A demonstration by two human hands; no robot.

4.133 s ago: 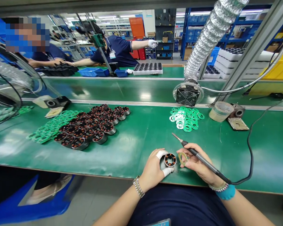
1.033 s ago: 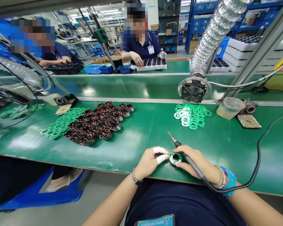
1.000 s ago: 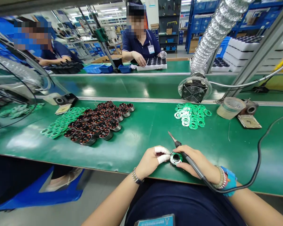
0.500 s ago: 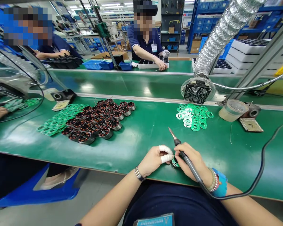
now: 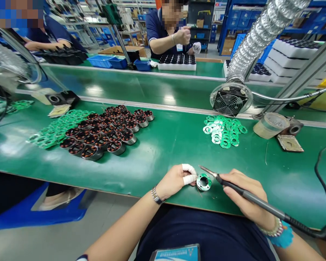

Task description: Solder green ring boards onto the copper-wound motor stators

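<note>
My left hand (image 5: 176, 180), with white tape on two fingers, pinches the left edge of a round part topped by a green ring board (image 5: 204, 182) near the table's front edge. In my right hand (image 5: 246, 194) is a soldering iron (image 5: 241, 191), its tip pointing left and lying just above the ring board without visibly touching it. Thin wires stick out below the part. Farther back lies a loose pile of green ring boards (image 5: 225, 130). To the left stand several metal-sided coils (image 5: 103, 132) beside overlapping green boards (image 5: 57, 127).
A fan (image 5: 230, 101) on a silver duct hangs over the back edge. At the right are a plastic cup (image 5: 271, 125), an iron stand (image 5: 293, 127) and a sponge tray (image 5: 290, 143). The iron's cable loops at the right. Two people work beyond.
My right hand has moved right and away from the part, and the iron now lies flatter, its tip pointing left. The ring board shows fully. The person opposite has raised a hand.
</note>
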